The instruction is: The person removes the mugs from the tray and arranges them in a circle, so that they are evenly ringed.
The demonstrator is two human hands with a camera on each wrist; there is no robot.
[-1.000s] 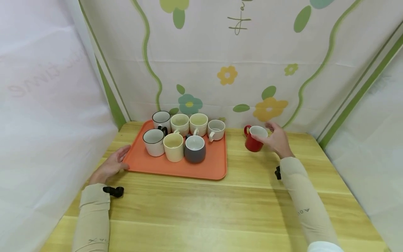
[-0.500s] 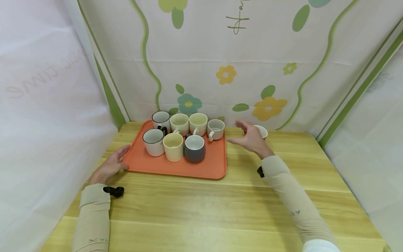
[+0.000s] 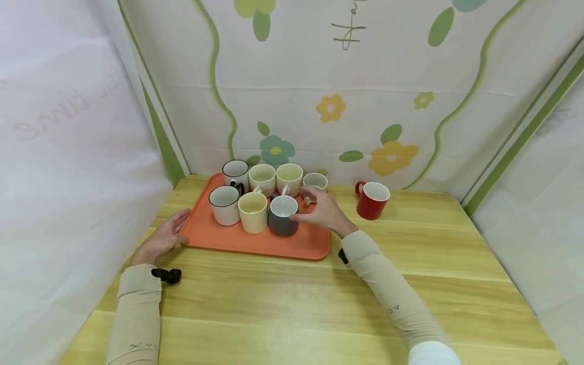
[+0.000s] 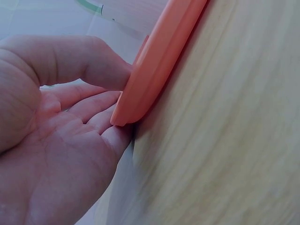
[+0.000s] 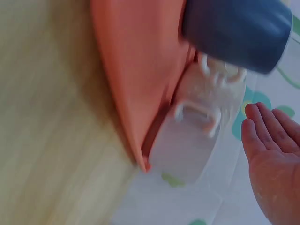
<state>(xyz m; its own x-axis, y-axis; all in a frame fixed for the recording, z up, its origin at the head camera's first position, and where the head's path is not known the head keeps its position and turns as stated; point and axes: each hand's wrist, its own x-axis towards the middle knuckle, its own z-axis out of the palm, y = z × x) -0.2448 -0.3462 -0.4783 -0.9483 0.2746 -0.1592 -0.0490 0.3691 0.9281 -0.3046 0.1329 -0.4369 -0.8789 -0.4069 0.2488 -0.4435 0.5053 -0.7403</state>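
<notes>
In the head view, an orange tray [image 3: 212,238] carries several mugs in two rows. My left hand [image 3: 160,240] holds its left edge; in the left wrist view, the thumb of that hand [image 4: 61,140] lies on the rim of the tray [image 4: 157,65], with the fingers on the other side. My right hand [image 3: 326,212] is spread beside the dark grey mug [image 3: 282,224] at the front right of the group. The right wrist view has the fingers of this hand [image 5: 276,164] extended, a gap separating them from the grey mug [image 5: 236,33].
A red mug [image 3: 371,204] stands on the wooden table [image 3: 292,309], right of the tray, its handle to the left. Behind the right hand is a small white mug [image 3: 316,180]. Printed white cloth [image 3: 283,66] hangs at the back and both sides.
My right hand has let go of the red mug and travelled left to the grey one. The red mug stays in place, and the left hand remains at the tray.
</notes>
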